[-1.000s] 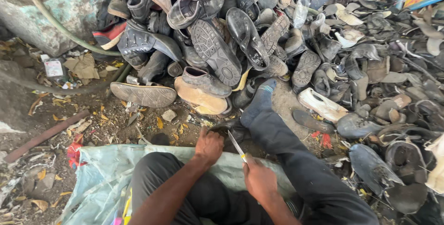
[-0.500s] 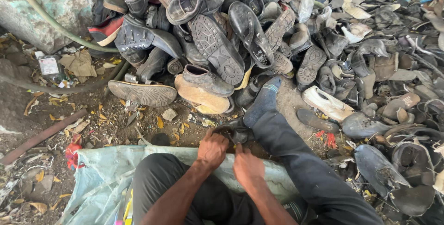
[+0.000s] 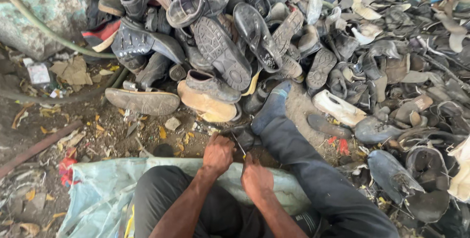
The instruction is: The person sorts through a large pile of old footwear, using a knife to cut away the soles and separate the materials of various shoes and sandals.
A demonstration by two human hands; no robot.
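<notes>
Since a second ago the right hand (image 3: 256, 179) has been brought beside the left hand (image 3: 218, 153), both curled closed on a dark shoe piece (image 3: 243, 136) and a thin blade (image 3: 238, 145) against the ground before the shoe heap (image 3: 235, 47), so cutting seems underway.

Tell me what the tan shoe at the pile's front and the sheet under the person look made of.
Tan shoe: probably leather or imitation, matte, scuffed and dusty. Pale blue-green sheet: likely thin plastic or woven sacking, slightly shiny, crumpled into folds; the weave is too small to tell.
</notes>
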